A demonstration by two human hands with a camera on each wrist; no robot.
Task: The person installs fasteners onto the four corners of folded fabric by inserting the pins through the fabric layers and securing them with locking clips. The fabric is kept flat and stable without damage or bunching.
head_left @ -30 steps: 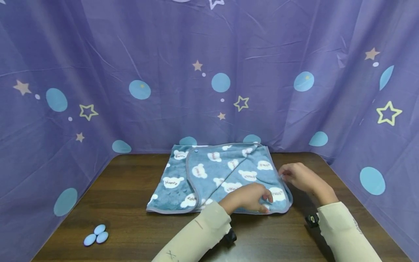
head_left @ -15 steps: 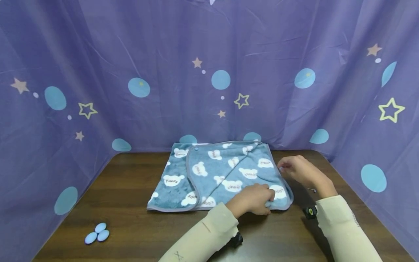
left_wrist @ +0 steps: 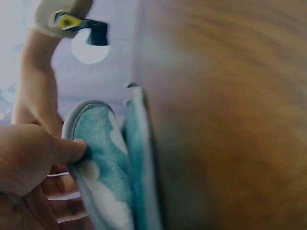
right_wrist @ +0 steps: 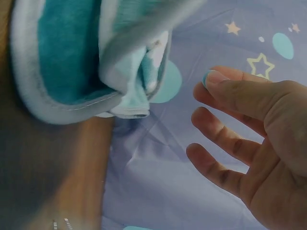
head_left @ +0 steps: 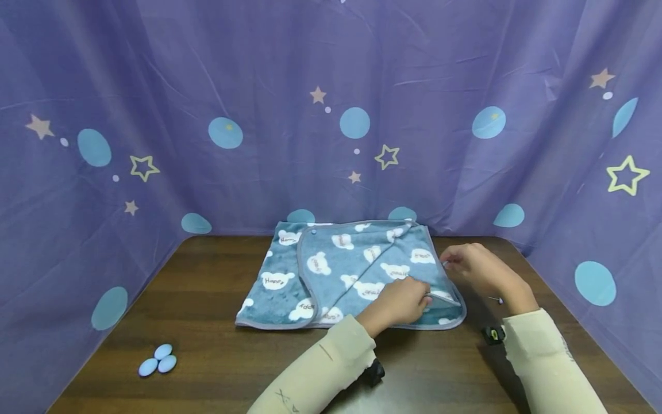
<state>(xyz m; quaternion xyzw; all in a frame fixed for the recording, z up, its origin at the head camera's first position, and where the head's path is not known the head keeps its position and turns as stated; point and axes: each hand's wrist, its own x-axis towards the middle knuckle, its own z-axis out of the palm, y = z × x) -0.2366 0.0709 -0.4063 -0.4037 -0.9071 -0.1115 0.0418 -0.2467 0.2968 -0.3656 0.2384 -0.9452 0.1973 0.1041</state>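
Observation:
A blue blanket [head_left: 357,247] with white bear heads and grey piping lies folded at the back of the table. My left hand [head_left: 402,302] pinches its upper layer near the front right corner; in the left wrist view the thumb presses on the piped edge [left_wrist: 72,122], raised off the layer below. Beyond the blanket's right side, my right hand [head_left: 468,264] is held up in the air. Its thumb and index finger pinch a small light-blue disc [right_wrist: 206,79], mostly covered by the fingertips, while the other fingers spread loosely.
Three pale blue ovals [head_left: 157,360] sit together at the table's left front. A tiny pin-like thing [head_left: 499,300] shows beside my right wrist. Purple curtains [head_left: 331,172] with stars and dots hang behind and at both sides of the brown table [head_left: 207,310].
My left hand has gone from hovering with parted fingers over the front right of the blanket to pinching and lifting its top layer. The right hand has shifted slightly back.

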